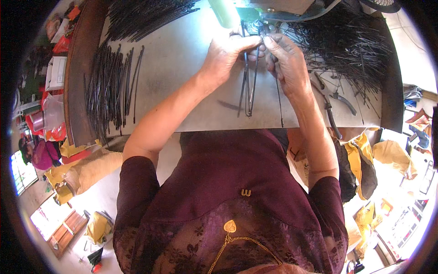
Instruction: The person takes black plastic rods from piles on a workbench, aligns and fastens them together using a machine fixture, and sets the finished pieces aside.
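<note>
Both my hands meet near the far middle of the table, under a bright lamp. My left hand (226,52) is closed, thumb pressed over the upper part of several thin dark metal rods (250,93) that hang down in a narrow bundle. Beside it, my right hand (291,59) pinches one thin black rod (279,98), whose lower end reaches toward the near table edge. The fingertips of the two hands nearly touch. What lies directly between them is small and partly hidden by fingers and glare.
Black rods lie in a row (109,89) at left, with a heap (146,18) behind. A tangled pile (351,50) covers the right side. Pliers with dark handles (329,112) rest near my right forearm. The lamp (224,13) and a green machine part (278,14) stand ahead.
</note>
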`<state>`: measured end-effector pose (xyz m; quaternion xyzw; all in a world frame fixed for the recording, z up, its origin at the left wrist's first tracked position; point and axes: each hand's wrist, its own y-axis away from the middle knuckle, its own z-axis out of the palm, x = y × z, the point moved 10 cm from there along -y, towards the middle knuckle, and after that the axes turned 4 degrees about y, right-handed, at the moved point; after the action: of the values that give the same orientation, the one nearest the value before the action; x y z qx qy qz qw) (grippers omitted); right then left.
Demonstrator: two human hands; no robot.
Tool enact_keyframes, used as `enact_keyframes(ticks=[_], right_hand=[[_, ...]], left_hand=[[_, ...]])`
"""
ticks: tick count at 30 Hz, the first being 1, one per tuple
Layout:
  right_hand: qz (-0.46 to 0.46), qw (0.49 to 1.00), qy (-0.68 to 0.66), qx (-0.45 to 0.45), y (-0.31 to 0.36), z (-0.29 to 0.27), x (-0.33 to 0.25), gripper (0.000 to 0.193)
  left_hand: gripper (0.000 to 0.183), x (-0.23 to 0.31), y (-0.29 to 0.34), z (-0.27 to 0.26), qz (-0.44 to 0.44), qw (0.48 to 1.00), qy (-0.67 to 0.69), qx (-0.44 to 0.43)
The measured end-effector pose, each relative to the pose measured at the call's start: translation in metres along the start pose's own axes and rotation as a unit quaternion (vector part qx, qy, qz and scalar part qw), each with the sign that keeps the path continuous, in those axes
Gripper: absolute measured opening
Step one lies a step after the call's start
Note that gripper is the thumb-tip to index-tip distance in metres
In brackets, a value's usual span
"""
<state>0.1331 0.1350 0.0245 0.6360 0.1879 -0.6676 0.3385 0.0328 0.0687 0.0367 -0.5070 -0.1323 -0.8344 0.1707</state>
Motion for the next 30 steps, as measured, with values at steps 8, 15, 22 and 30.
enact_keyframes(ticks=[8,15,22,30], right_hand=[[-0.022,0.999,0.041,-0.021,0.000,-0.004,-0.007,0.020],[-0.023,0.995,0.066,-0.069,-0.019,-0.004,-0.013,0.021],[0.024,0.996,-0.009,-0.081,-0.025,-0.001,0.003,0.020],[0.025,0.999,0.013,-0.045,-0.026,-0.007,0.005,0.020]], left_hand=[[0.016,0.000,-0.008,-0.001,0.027,0.997,-0.060,-0.045],[0.013,0.019,-0.011,0.002,0.079,0.993,-0.083,-0.024],[0.016,0.002,-0.022,-0.005,0.078,0.997,-0.014,-0.027],[0.017,-0.008,-0.015,-0.007,0.009,0.999,0.040,-0.004]])
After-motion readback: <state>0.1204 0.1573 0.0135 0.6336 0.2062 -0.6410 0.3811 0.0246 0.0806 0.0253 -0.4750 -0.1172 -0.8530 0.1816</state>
